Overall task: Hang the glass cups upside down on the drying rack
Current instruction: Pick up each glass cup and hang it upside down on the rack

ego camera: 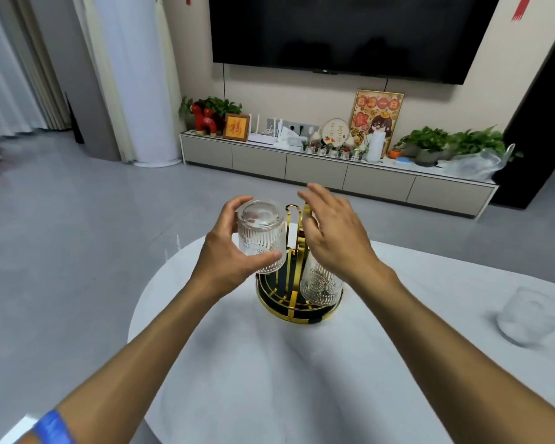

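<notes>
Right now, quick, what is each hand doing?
Left hand: closed around a clear ribbed glass cup, held upside down beside the gold wire drying rack.
Right hand: open, fingers spread, holding nothing.

I am in a living room at home. A big black TV [350,33] hangs on the wall over a long low cabinet [318,171] with green plants [446,142], framed pictures [377,118] (one red toy horse [205,118] too) and white curtains [7,68].
</notes>
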